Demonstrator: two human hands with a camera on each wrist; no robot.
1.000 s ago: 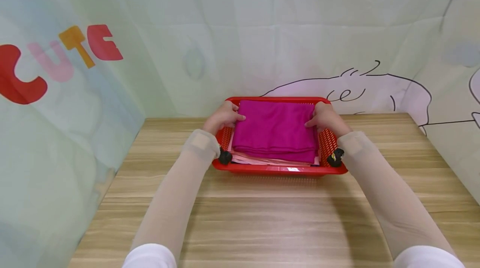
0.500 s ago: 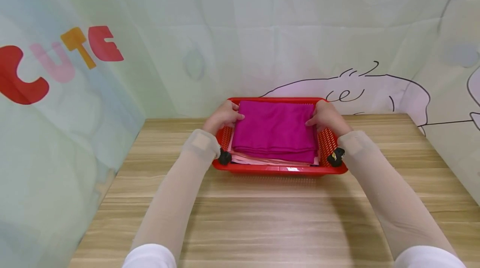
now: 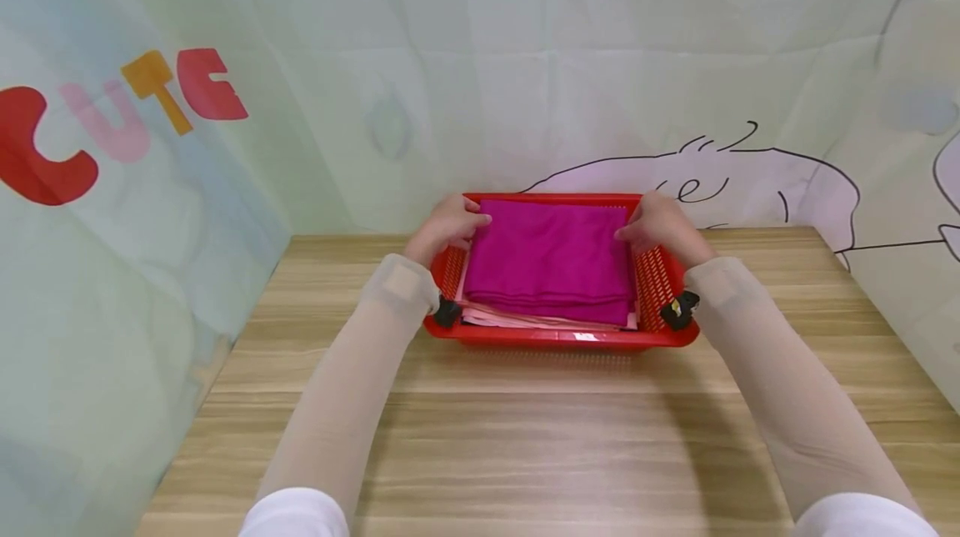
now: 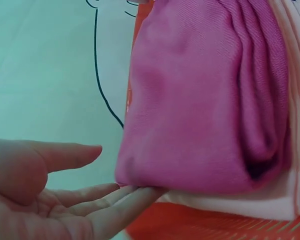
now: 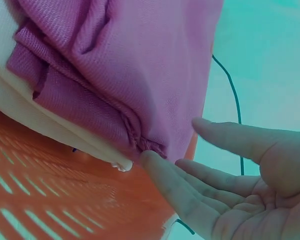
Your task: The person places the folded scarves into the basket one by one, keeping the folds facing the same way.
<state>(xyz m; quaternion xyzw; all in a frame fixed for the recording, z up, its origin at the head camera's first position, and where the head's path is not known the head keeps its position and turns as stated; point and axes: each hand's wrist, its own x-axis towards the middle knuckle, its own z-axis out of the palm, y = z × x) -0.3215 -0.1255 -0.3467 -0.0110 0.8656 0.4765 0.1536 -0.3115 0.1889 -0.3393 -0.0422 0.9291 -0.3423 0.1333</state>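
Note:
A folded magenta cloth (image 3: pixel 551 253) lies on top of a stack of folded pale pink cloths (image 3: pixel 517 318) inside a red plastic basket (image 3: pixel 540 338). At the cloth's left side is my left hand (image 3: pixel 450 224). The left wrist view shows its straight fingers (image 4: pixel 125 210) touching the magenta cloth's lower edge, the thumb standing off it. My right hand (image 3: pixel 662 224) is at the opposite side. In the right wrist view its fingertips (image 5: pixel 152 159) touch the cloth's corner, and the thumb is raised apart from the fingers. The layers beneath are partly hidden.
The basket stands on a wood-grain table (image 3: pixel 525 437) near its back edge. Behind it hangs a pale printed curtain (image 3: pixel 480 87), with coloured letters at the left and a line-drawn figure at the right. Black wrist devices (image 3: pixel 678 310) overlap the basket's ends.
My right hand has shifted slightly right and up, its thumb drawing back from the cloth. The left hand has risen a little. Cloth and basket stay in place.

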